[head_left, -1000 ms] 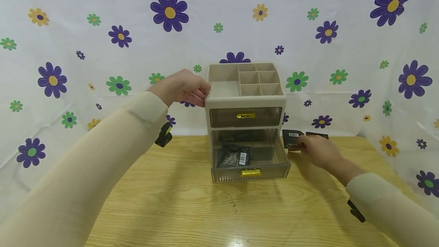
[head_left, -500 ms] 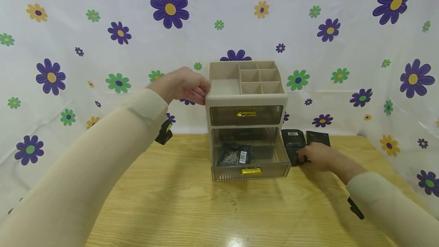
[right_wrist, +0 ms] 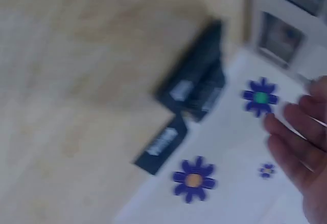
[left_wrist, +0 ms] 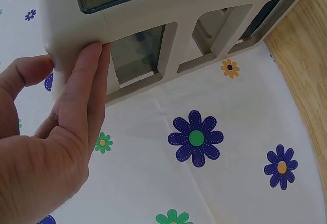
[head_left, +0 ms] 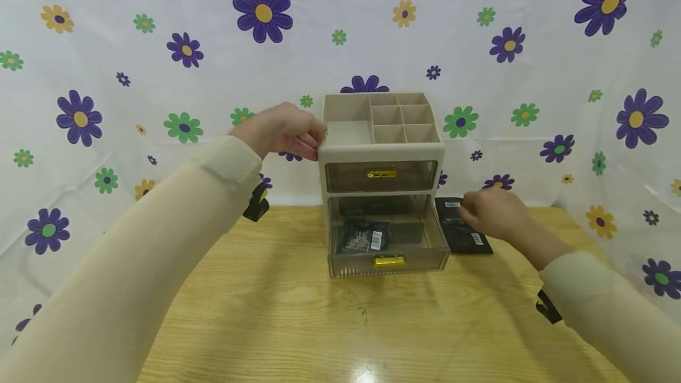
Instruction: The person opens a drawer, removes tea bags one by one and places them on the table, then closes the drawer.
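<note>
My left hand [head_left: 289,130] grips the upper left corner of a beige desktop drawer organizer [head_left: 380,149], thumb and fingers [left_wrist: 80,98] on either side of the corner in the left wrist view. Its lower clear drawer [head_left: 391,262] is pulled out, with a dark packet [head_left: 364,236] bearing a white barcode label inside. My right hand [head_left: 495,214] hovers above black packets [head_left: 465,238] on the table to the organizer's right. In the blurred right wrist view, its fingers [right_wrist: 291,152] are loosely extended and hold nothing, apart from the packets [right_wrist: 163,144].
The organizer's top has one large compartment [head_left: 348,132] and several small ones. Its upper drawer [head_left: 382,176] is closed. Behind stands a white curtain [head_left: 213,16] with flower prints, at the back edge of the wooden table [head_left: 298,318].
My right hand has let go of a black packet beside the organizer and risen off it. That packet now lies flat in front of another. My left hand keeps its hold.
</note>
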A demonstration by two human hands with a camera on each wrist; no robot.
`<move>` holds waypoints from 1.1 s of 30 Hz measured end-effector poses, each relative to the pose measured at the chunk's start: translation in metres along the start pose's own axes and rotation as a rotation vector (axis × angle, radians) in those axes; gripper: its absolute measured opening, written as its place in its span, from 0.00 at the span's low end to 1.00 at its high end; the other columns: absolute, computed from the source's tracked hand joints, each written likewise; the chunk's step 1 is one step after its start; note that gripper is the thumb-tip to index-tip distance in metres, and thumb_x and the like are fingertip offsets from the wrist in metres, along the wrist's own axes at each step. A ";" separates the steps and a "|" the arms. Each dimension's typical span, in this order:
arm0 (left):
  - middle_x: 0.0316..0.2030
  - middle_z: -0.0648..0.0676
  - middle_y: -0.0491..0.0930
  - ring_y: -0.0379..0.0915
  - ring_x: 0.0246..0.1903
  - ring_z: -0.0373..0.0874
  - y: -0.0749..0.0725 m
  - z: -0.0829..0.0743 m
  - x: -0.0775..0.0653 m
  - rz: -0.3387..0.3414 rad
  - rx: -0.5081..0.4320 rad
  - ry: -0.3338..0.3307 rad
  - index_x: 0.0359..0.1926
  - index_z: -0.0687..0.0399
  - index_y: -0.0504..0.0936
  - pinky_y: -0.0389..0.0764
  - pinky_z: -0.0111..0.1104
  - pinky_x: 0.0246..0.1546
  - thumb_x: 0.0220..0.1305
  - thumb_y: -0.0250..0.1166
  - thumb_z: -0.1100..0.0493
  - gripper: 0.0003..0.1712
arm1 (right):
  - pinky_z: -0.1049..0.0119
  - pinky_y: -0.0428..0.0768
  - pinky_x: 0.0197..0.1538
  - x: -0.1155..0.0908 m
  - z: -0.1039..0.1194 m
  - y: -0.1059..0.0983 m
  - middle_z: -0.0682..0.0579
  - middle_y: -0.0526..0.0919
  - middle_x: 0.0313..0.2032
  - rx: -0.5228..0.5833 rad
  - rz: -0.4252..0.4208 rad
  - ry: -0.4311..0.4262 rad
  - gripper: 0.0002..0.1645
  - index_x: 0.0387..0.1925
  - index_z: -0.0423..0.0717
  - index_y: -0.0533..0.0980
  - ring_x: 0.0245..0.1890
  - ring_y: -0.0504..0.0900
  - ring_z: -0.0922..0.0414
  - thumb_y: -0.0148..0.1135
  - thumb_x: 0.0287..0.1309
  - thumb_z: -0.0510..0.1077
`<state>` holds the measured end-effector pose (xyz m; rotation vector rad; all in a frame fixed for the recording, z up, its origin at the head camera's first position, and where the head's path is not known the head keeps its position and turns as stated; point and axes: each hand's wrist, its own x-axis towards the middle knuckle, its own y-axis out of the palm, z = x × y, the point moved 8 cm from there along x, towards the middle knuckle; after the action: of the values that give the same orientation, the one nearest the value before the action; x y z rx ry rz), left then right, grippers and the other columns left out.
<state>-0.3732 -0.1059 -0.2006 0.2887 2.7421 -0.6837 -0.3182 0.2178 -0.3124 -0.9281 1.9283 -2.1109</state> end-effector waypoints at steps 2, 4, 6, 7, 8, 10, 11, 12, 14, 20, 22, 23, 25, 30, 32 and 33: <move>0.45 0.63 0.76 0.79 0.35 0.53 0.000 0.001 0.000 0.000 0.001 -0.001 0.49 0.64 0.70 0.83 0.37 0.36 0.55 0.60 0.64 0.20 | 0.64 0.67 0.15 0.006 0.008 -0.025 0.60 0.66 0.12 -0.021 -0.144 0.001 0.15 0.15 0.52 0.68 0.13 0.63 0.61 0.54 0.56 0.47; 0.45 0.63 0.75 0.79 0.35 0.53 0.000 0.001 0.000 0.005 0.003 -0.004 0.49 0.64 0.70 0.83 0.36 0.35 0.55 0.59 0.64 0.19 | 0.66 0.63 0.14 0.009 0.023 -0.050 0.60 0.64 0.11 -0.027 -0.307 -0.050 0.17 0.13 0.52 0.66 0.12 0.61 0.62 0.53 0.56 0.47; 0.45 0.63 0.75 0.79 0.35 0.53 -0.001 0.002 0.000 0.006 0.002 -0.010 0.49 0.64 0.70 0.83 0.36 0.35 0.56 0.59 0.64 0.19 | 0.68 0.61 0.12 0.010 0.041 -0.070 0.60 0.63 0.11 -0.011 -0.440 -0.132 0.17 0.13 0.52 0.65 0.12 0.59 0.63 0.53 0.55 0.46; 0.45 0.63 0.75 0.79 0.35 0.53 -0.001 0.003 0.000 0.006 0.004 -0.012 0.49 0.64 0.70 0.83 0.36 0.35 0.56 0.59 0.64 0.19 | 0.68 0.61 0.12 0.010 0.052 -0.078 0.60 0.64 0.11 -0.001 -0.490 -0.181 0.16 0.13 0.51 0.66 0.12 0.59 0.63 0.54 0.54 0.45; 0.45 0.63 0.75 0.79 0.35 0.53 -0.001 0.003 0.000 0.006 0.004 -0.013 0.49 0.64 0.70 0.83 0.36 0.35 0.56 0.59 0.64 0.19 | 0.69 0.61 0.11 0.011 0.063 -0.084 0.59 0.64 0.11 0.003 -0.524 -0.229 0.15 0.14 0.50 0.67 0.12 0.59 0.64 0.54 0.53 0.45; 0.45 0.63 0.76 0.79 0.36 0.53 -0.001 0.003 0.001 0.008 0.004 -0.011 0.49 0.64 0.70 0.83 0.36 0.35 0.55 0.59 0.64 0.19 | 0.70 0.62 0.11 0.013 0.084 -0.091 0.59 0.66 0.12 0.028 -0.539 -0.316 0.13 0.15 0.49 0.68 0.13 0.60 0.65 0.56 0.52 0.44; 0.45 0.63 0.76 0.79 0.36 0.53 -0.001 0.003 0.001 0.009 0.002 -0.010 0.48 0.64 0.70 0.83 0.36 0.35 0.55 0.59 0.64 0.19 | 0.71 0.64 0.12 0.014 0.095 -0.093 0.59 0.67 0.13 0.040 -0.526 -0.356 0.11 0.17 0.49 0.70 0.13 0.62 0.65 0.57 0.51 0.44; 0.45 0.63 0.76 0.79 0.36 0.53 0.000 0.002 0.001 0.011 0.000 -0.009 0.48 0.64 0.70 0.83 0.36 0.35 0.55 0.59 0.65 0.19 | 0.71 0.66 0.13 0.016 0.105 -0.092 0.59 0.69 0.14 0.054 -0.500 -0.388 0.09 0.19 0.49 0.72 0.14 0.63 0.66 0.58 0.51 0.44; 0.45 0.63 0.76 0.79 0.36 0.53 0.001 0.002 0.001 0.015 -0.003 -0.007 0.48 0.65 0.70 0.83 0.36 0.35 0.55 0.59 0.65 0.18 | 0.73 0.70 0.16 0.019 0.123 -0.087 0.60 0.73 0.18 0.088 -0.413 -0.431 0.06 0.22 0.50 0.74 0.16 0.67 0.67 0.61 0.50 0.44; 0.45 0.63 0.75 0.79 0.36 0.53 0.001 0.000 0.000 0.020 0.000 -0.002 0.48 0.65 0.70 0.83 0.37 0.37 0.55 0.59 0.65 0.19 | 0.71 0.79 0.30 0.037 0.161 -0.055 0.60 0.80 0.30 0.136 -0.076 -0.413 0.06 0.32 0.53 0.79 0.28 0.76 0.67 0.66 0.50 0.47; 0.45 0.63 0.75 0.79 0.37 0.53 0.000 0.000 0.000 0.016 -0.002 0.001 0.49 0.65 0.70 0.83 0.37 0.37 0.55 0.59 0.65 0.19 | 0.66 0.81 0.36 0.045 0.168 -0.041 0.58 0.81 0.34 0.134 0.034 -0.383 0.11 0.36 0.52 0.79 0.34 0.78 0.64 0.67 0.48 0.49; 0.45 0.63 0.75 0.79 0.37 0.53 -0.001 0.000 -0.001 0.013 -0.004 0.001 0.49 0.65 0.70 0.83 0.37 0.36 0.55 0.59 0.65 0.19 | 0.65 0.81 0.38 0.049 0.170 -0.033 0.58 0.81 0.36 0.132 0.083 -0.370 0.14 0.37 0.52 0.79 0.36 0.78 0.63 0.68 0.47 0.50; 0.45 0.63 0.76 0.79 0.37 0.53 -0.001 0.000 -0.001 0.013 -0.010 0.003 0.48 0.65 0.70 0.83 0.37 0.36 0.55 0.58 0.65 0.19 | 0.63 0.80 0.43 0.056 0.173 -0.019 0.57 0.81 0.39 0.131 0.166 -0.354 0.19 0.40 0.52 0.79 0.39 0.77 0.62 0.69 0.45 0.54; 0.44 0.64 0.76 0.79 0.36 0.53 0.002 -0.002 -0.001 0.013 0.003 0.009 0.47 0.66 0.70 0.83 0.37 0.35 0.55 0.58 0.65 0.18 | 0.64 0.78 0.49 0.062 0.178 0.007 0.55 0.77 0.45 0.133 0.316 -0.347 0.27 0.47 0.52 0.76 0.44 0.75 0.61 0.70 0.44 0.56; 0.44 0.64 0.76 0.79 0.35 0.52 0.000 -0.002 0.000 0.003 0.009 0.006 0.47 0.65 0.70 0.84 0.37 0.34 0.55 0.59 0.65 0.18 | 0.64 0.77 0.50 0.063 0.180 0.012 0.54 0.77 0.46 0.130 0.355 -0.349 0.28 0.48 0.52 0.75 0.45 0.75 0.60 0.70 0.44 0.54; 0.44 0.63 0.76 0.79 0.35 0.52 -0.001 -0.002 0.000 -0.001 0.010 0.004 0.47 0.65 0.70 0.84 0.36 0.34 0.55 0.59 0.65 0.18 | 0.65 0.77 0.51 0.063 0.181 0.014 0.54 0.77 0.46 0.126 0.368 -0.352 0.28 0.48 0.52 0.75 0.45 0.75 0.60 0.70 0.44 0.54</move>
<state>-0.3738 -0.1056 -0.1990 0.2915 2.7440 -0.6976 -0.2792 0.0294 -0.3052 -0.7840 1.6236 -1.7078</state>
